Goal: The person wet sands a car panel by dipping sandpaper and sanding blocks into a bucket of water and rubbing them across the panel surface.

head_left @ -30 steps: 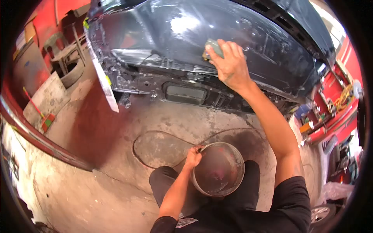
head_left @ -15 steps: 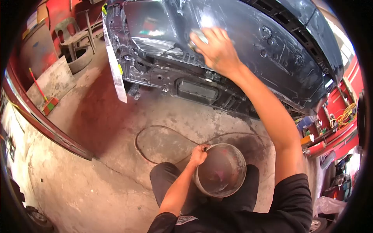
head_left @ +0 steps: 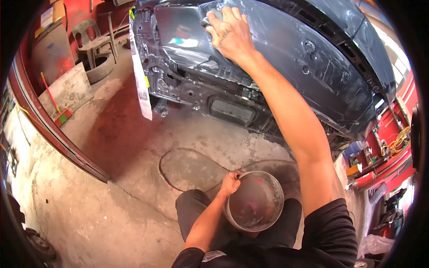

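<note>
My right hand (head_left: 231,36) is raised to the upper part of a dark, wet-looking car panel (head_left: 272,49), its fingers round a greyish pad (head_left: 213,18) pressed on the surface. Part of the pad is hidden by the fingers. Low in front of me, my left hand (head_left: 231,182) grips the rim of a round metal bucket (head_left: 254,201) between my knees. Dark residue with a pinkish spot shows inside the bucket. White masking paper (head_left: 140,80) hangs along the panel's left edge.
A hose (head_left: 161,167) loops over the concrete floor beyond the bucket. At the left are a red metal edge (head_left: 58,138), a broom (head_left: 62,115), a chair (head_left: 91,40) and a tire (head_left: 99,67). Yellow cable (head_left: 399,140) lies among red shelving at the right.
My right hand has moved up and left across the panel with the pad. The view has shifted, so the panel sits further right. My left hand still holds the bucket rim.
</note>
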Demonstrator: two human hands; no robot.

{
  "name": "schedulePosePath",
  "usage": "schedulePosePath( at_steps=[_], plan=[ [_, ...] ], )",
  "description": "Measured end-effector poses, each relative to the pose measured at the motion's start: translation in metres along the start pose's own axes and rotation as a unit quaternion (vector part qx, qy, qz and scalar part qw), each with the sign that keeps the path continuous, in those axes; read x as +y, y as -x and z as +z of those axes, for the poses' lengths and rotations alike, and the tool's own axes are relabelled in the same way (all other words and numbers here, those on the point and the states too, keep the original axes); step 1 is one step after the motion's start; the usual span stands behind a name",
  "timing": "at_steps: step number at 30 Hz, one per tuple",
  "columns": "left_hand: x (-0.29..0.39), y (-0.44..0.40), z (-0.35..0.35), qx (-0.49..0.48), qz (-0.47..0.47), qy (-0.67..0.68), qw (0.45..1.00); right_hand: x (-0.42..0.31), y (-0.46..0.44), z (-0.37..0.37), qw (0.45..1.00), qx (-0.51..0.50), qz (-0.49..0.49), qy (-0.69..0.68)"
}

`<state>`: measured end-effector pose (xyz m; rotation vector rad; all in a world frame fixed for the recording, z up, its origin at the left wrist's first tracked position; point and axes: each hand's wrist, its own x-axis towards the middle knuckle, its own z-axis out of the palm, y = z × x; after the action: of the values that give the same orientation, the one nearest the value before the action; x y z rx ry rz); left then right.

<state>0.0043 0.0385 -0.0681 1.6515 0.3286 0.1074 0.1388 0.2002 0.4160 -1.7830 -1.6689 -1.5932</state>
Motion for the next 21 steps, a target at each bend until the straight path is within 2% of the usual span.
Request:
schedulePosePath(
  at_steps=[2, 5, 8, 10, 11, 14, 17, 20, 21],
  plan=[
    [0.002, 0.003, 0.005, 0.003, 0.007, 0.013, 1.000, 0.005, 0.007, 0.001, 0.999, 0.035, -0.010, -0.022],
    [-0.001, 0.002, 0.003, 0.018, 0.029, -0.020, 0.999, -0.011, 0.059, -0.025, 0.999, -0.034, -0.016, -0.039],
    [-0.009, -0.005, 0.006, 0.022, 0.041, -0.033, 0.998, -0.014, 0.048, -0.013, 0.999, -0.011, -0.011, -0.049],
    [-0.014, -0.007, 0.007, 0.034, 0.072, -0.036, 0.996, 0.003, -0.017, 0.012, 0.998, 0.054, 0.003, -0.032],
    [-0.016, -0.006, 0.002, 0.041, 0.059, -0.037, 0.997, 0.007, -0.037, 0.023, 0.996, 0.084, 0.013, -0.026],
    [0.002, 0.003, 0.001, 0.039, 0.031, -0.019, 0.999, 0.004, -0.004, 0.003, 0.999, 0.029, 0.021, -0.022],
    [-0.005, -0.003, 0.004, 0.020, 0.023, -0.042, 0.999, 0.000, 0.070, -0.021, 0.999, 0.012, -0.037, -0.018],
    [0.005, 0.001, 0.000, 0.017, 0.035, -0.053, 0.998, 0.013, 0.024, -0.016, 0.997, 0.009, -0.059, 0.047],
    [0.009, 0.003, -0.001, 0.007, 0.020, -0.044, 0.999, 0.026, -0.006, -0.007, 0.996, 0.005, -0.028, 0.085]
  ],
)
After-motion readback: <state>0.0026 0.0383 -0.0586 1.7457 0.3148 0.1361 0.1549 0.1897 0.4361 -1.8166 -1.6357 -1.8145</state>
